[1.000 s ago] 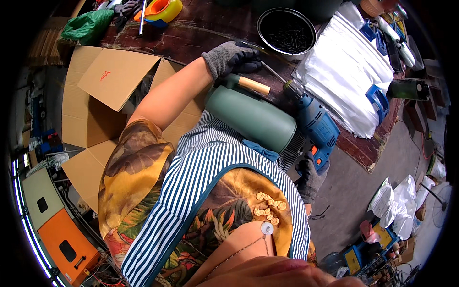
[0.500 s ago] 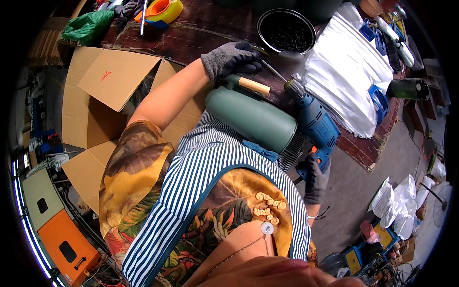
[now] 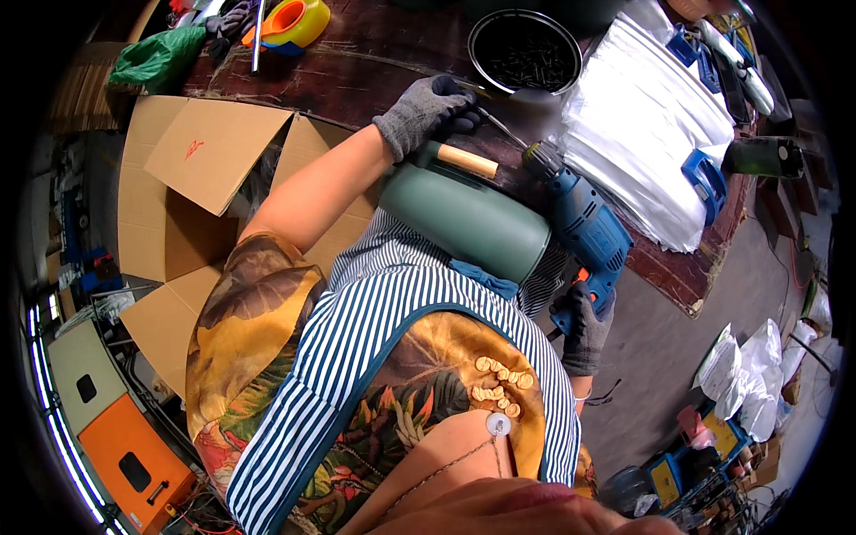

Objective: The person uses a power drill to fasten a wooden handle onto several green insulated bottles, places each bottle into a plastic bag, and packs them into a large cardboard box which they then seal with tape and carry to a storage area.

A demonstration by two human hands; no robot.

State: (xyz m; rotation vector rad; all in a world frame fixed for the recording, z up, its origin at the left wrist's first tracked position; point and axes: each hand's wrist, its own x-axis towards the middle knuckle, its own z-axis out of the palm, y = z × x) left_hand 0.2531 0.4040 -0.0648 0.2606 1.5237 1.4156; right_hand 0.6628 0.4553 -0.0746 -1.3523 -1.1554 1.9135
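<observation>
My left hand (image 3: 426, 109), gloved, fingers pinching a thin metal bit (image 3: 499, 125) at the drill's tip. My right hand (image 3: 586, 325), fingers wrapped around the blue drill (image 3: 584, 223) handle. Green cylinder (image 3: 464, 218) lies between both hands on the bench (image 3: 374, 62); black bowl (image 3: 524, 49) beyond.

One head-worn fisheye view looked steeply down the person's own torso, close; the surface (image 3: 374, 62) curved across the frame's upper part
</observation>
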